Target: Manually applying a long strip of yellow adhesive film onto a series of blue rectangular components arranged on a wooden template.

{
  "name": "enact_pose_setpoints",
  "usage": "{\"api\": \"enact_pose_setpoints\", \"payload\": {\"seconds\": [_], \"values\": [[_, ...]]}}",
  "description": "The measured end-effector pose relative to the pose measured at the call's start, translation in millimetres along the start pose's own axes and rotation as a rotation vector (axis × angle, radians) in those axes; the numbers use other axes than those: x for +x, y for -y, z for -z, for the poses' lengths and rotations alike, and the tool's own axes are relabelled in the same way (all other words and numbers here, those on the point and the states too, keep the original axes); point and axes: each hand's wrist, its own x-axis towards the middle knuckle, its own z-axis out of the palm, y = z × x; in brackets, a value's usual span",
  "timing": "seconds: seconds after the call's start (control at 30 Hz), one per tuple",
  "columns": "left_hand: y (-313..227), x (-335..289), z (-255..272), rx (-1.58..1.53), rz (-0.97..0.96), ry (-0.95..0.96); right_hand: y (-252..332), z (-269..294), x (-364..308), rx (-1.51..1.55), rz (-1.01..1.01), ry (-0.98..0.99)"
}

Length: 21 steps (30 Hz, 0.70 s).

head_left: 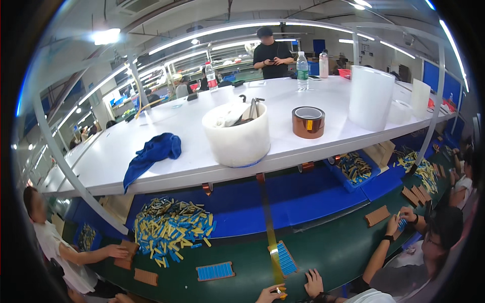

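Brown tray (291, 275) w/ row of blue pcs (287, 259), lying askew on green tabletop (328, 247), just beside R hand (314, 284). Amber tape strip (266, 212), see-thru, taut btwn white tabletop (189, 131) underside & L hand (271, 294), overlapping tray's L edge in view.

Left hand (272, 294) at amber tape (271, 237) (right hand (314, 284) near blue-striped panel (287, 260))

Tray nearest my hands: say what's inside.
The tray holds a row of blue sticks; tape passes over its left side. The tray's floor beneath the sticks is covered.

Left hand (272, 294) pinches; right hand (313, 284) extends palm down.
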Motion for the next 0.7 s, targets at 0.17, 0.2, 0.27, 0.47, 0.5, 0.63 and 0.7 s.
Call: {"api": "enact_pose_setpoints", "payload": {"seconds": [0.17, 0.2, 0.27, 0.47, 0.5, 0.63, 0.7], "values": [[10, 11, 19, 0.032, 0.016, 0.009, 0, -5, 2, -0.026, -0.036, -0.063], [13, 13, 23, 0.048, 0.033, 0.029, 0, -5, 3, -0.017, -0.038, -0.05], [18, 17, 33, 0.112, 0.072, 0.001, -1, -3, 2, -0.016, -0.028, -0.095], [21, 23, 54, 0.175, 0.101, -0.09, -6, 8, 2, -0.062, -0.069, -0.031], [21, 24, 57, 0.232, 0.126, -0.111, -8, 9, 3, -0.036, -0.038, -0.017], [24, 28, 63, 0.253, 0.124, -0.11, -10, 6, 5, -0.008, 0.019, -0.036], [27, 29, 65, 0.259, 0.114, -0.094, -10, 3, 6, -0.011, -0.023, -0.004]]}}
